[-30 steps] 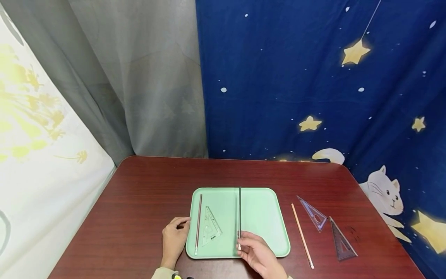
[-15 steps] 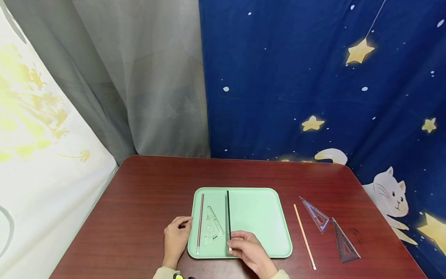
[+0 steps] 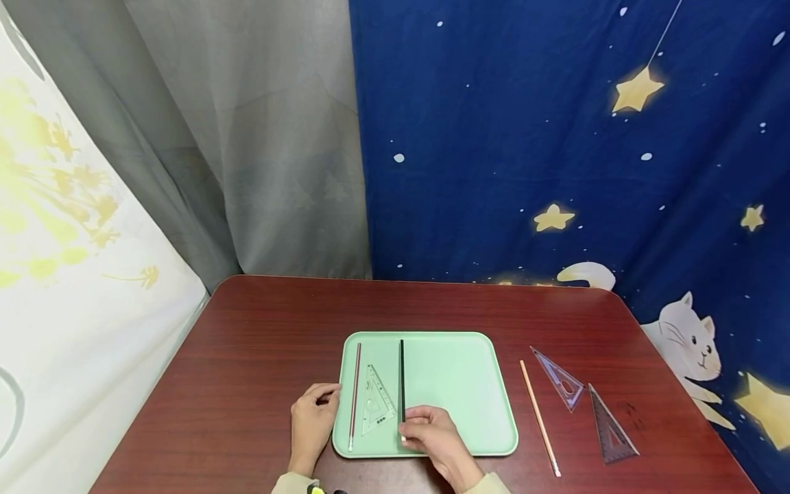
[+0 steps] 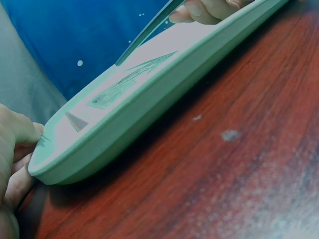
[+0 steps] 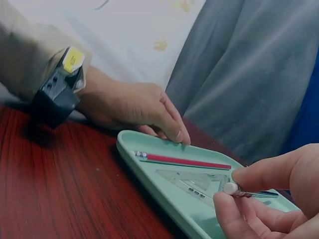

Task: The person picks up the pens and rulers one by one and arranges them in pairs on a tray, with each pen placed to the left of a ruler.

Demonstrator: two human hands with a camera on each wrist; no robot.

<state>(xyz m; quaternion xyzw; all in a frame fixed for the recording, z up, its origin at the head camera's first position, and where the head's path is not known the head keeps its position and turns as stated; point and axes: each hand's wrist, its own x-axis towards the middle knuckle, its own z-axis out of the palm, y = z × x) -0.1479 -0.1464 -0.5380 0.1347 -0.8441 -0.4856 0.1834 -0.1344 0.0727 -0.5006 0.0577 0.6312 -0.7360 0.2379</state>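
Observation:
A dark pencil (image 3: 402,384) with a white eraser end is pinched near that end by my right hand (image 3: 435,439), between thumb and fingertips. It lies lengthwise over the light green tray (image 3: 457,391), its shadow close along its left side. Just left of it, a clear set square (image 3: 376,401) rests on the tray. Farther left lies a red pencil (image 3: 354,398), with its eraser end (image 5: 141,155) showing in the right wrist view. My left hand (image 3: 313,422) grips the tray's left rim, fingertips at the edge (image 4: 37,130) in the left wrist view.
Right of the tray, an orange-toned pencil (image 3: 540,418) lies on the red-brown wooden table (image 3: 278,329). Beyond it are a bluish clear set square (image 3: 558,381) and a dark see-through set square (image 3: 609,432). Curtains hang behind the table.
My right hand has carried the dark pencil leftward over the tray, from its middle to beside the clear set square, and lowered it. My left hand stays at the rim.

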